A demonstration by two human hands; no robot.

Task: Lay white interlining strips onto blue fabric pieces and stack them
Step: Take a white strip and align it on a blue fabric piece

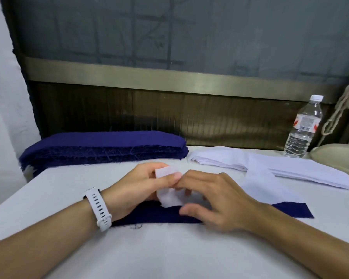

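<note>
A single dark blue fabric piece (pixel 294 210) lies flat on the white table in front of me. Over its left half, my left hand (pixel 137 184) pinches the end of a white interlining strip (pixel 256 182) between thumb and fingers. My right hand (pixel 212 198) holds the same strip just to the right, fingers curled on it, thumb hovering over the blue piece. The strip trails off right toward a pile of white interlining strips (pixel 290 168). A tall stack of blue fabric pieces (pixel 103 147) sits at the back left.
A clear plastic water bottle (pixel 302 127) stands at the back right by a beige rounded object (pixel 338 156) and a hanging rope (pixel 343 109). A dark wooden panel and a window frame run behind the white table (pixel 169 248). A white watch is on my left wrist.
</note>
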